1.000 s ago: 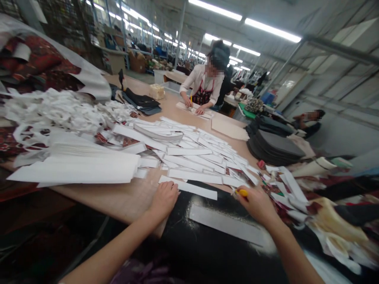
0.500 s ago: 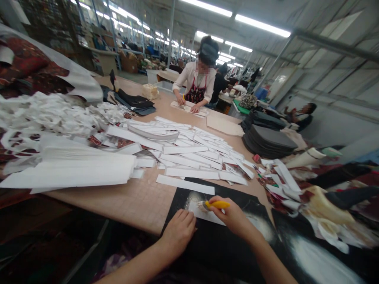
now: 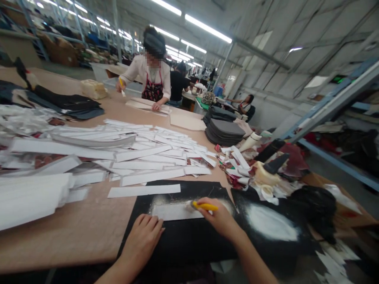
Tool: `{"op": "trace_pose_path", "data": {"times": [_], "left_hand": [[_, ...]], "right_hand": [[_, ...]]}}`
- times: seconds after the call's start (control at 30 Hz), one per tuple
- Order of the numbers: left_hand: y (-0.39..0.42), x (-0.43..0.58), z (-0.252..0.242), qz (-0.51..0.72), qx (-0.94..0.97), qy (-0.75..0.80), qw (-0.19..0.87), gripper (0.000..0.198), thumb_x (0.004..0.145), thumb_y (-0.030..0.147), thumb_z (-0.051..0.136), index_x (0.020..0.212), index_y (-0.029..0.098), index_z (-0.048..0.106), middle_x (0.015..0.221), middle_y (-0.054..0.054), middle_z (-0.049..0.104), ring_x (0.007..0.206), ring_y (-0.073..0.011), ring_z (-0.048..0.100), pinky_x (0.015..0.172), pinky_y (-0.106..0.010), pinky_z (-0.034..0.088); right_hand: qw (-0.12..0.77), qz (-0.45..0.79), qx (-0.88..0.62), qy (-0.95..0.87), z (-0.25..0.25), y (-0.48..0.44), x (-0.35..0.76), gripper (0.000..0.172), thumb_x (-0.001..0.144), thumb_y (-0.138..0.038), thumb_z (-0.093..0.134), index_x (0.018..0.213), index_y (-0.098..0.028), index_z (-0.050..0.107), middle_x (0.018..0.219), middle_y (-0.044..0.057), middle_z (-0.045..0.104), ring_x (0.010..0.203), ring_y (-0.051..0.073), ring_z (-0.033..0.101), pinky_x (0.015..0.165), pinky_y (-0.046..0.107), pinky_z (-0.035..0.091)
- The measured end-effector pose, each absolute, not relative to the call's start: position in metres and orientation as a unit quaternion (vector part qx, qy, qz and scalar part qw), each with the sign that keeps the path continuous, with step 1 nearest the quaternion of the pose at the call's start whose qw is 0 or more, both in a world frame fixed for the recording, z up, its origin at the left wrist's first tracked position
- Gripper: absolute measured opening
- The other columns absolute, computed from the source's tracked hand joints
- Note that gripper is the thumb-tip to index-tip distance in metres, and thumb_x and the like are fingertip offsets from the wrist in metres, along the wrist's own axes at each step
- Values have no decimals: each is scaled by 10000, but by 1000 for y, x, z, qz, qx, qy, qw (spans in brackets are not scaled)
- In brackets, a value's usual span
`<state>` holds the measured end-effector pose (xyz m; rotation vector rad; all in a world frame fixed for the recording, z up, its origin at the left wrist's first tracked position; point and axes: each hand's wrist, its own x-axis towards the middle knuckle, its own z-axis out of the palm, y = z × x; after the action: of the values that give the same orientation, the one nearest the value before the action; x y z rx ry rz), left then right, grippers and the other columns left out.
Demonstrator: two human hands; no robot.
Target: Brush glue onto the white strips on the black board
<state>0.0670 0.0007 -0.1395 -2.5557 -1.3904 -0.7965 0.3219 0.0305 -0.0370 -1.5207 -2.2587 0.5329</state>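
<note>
My right hand (image 3: 217, 219) is closed around a yellow-handled brush (image 3: 207, 206). The brush's tip rests on the right part of a white strip (image 3: 174, 212), which lies flat on a black board (image 3: 189, 240). Whitish smears mark the board around the strip. My left hand (image 3: 143, 234) lies with its fingers together and flat at the strip's near left corner, touching the edge. Just beyond the board's far edge, partly over it, is another white strip (image 3: 144, 191).
Many loose white strips (image 3: 151, 163) cover the table (image 3: 89, 228). A white stack (image 3: 32, 197) stands at left, fabric scraps (image 3: 242, 169) at right. Across the table a co-worker (image 3: 151, 79) holds a yellow brush. Dark stacked pieces (image 3: 225, 132) and a white-smeared black sheet (image 3: 272, 223) lie rightward.
My view has swung to the right. The brush has moved from the left part of the strip towards its right end. The co-worker's brush hand has lifted off the piece.
</note>
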Motion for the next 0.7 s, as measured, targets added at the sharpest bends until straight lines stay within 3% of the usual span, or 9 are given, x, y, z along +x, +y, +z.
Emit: {"op": "trace_pose_path", "data": {"times": [0.1,0.27,0.33,0.53,0.7], "left_hand": [[3,67,-136,-261,-848,-454,77,219,888,167,396,881,189,614,771,-29,565,757,-191,485,786,-372,340],[17,69,-126,-251,-855,-444,92,260,878,172,403,689,194,579,678,-25,525,688,-193,460,749,-381,335],[30,76,-121,-237,-855,-451,92,267,867,180,428,632,189,555,651,-29,515,673,-202,458,718,-381,337],[82,106,-109,-170,-850,-493,70,113,804,88,512,763,152,596,780,-68,579,769,-220,510,721,-378,359],[103,123,-113,-138,-862,-480,82,145,794,47,501,723,110,610,720,-91,586,753,-217,534,746,-391,374]], "right_hand": [[175,213,-518,-810,-42,31,317,163,830,-289,512,946,-254,622,919,-15,676,856,149,608,783,249,419],[141,156,-661,-720,-36,25,411,216,844,-368,447,882,-225,606,737,-9,665,673,173,621,626,270,456],[147,113,-689,-700,-34,20,437,229,842,-381,437,880,-226,601,755,1,675,683,193,637,623,288,471],[295,24,-639,-710,-53,19,409,299,834,-455,455,943,-227,616,944,45,690,857,229,650,786,342,510],[372,34,-593,-714,-79,26,370,286,841,-431,485,989,-223,614,978,58,680,905,226,635,824,363,515]]}}
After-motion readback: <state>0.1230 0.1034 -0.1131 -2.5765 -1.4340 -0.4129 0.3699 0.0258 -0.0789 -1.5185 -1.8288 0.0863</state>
